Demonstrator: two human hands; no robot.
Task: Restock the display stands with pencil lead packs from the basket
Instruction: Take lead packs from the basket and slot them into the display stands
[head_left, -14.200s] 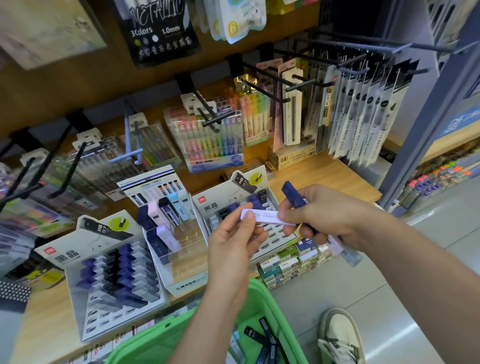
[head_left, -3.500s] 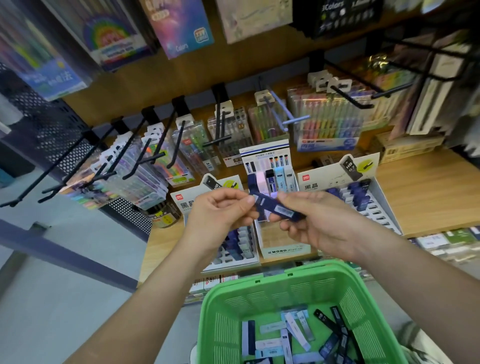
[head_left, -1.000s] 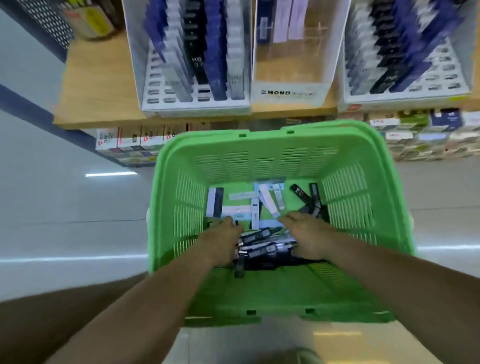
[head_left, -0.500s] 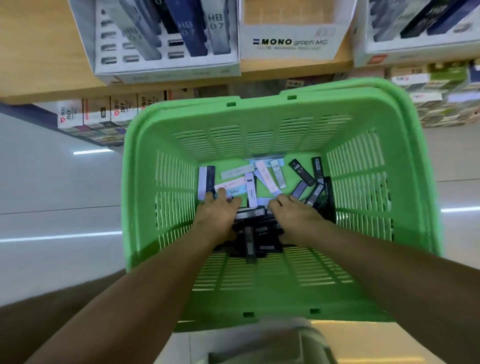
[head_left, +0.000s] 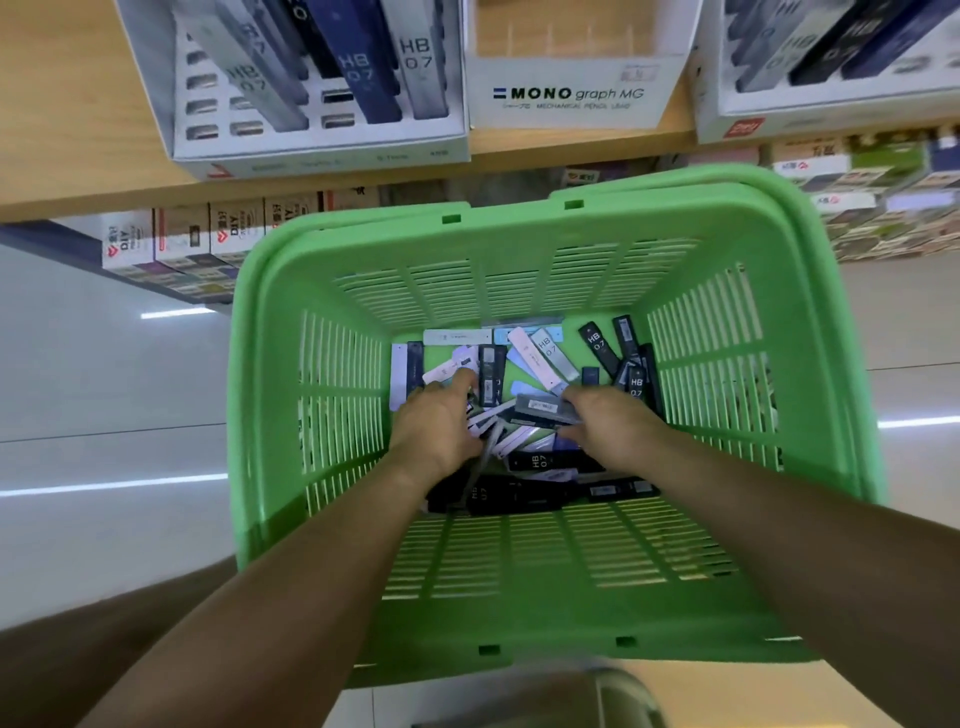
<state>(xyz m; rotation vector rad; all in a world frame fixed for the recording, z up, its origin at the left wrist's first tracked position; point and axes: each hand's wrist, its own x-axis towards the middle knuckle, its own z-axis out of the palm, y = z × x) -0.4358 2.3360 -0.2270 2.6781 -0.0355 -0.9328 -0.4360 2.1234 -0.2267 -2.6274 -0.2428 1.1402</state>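
Both my hands reach into the green basket (head_left: 322, 291), whose floor is strewn with several pencil lead packs (head_left: 543, 353) in white, grey, black and navy. My left hand (head_left: 441, 423) curls over a few white and grey packs that stick out from under its palm. With its fingertips, my right hand (head_left: 608, 421) pinches a grey pack (head_left: 543, 410) held just above the pile. Above the basket, on the wooden shelf (head_left: 78, 156), stand a left display stand (head_left: 322, 150) holding HB 0.7 packs, a white MONO box (head_left: 571, 98) and a right display stand (head_left: 779, 119).
Small boxed goods (head_left: 182, 239) fill the lower shelf under the wooden board, left and right of the basket. Pale glossy floor (head_left: 104, 389) lies on both sides. The basket's near wall sits close to my body.
The view has closed in on the basket. My right hand has lifted a grey pack off the pile, and my left hand has shifted over the white packs.
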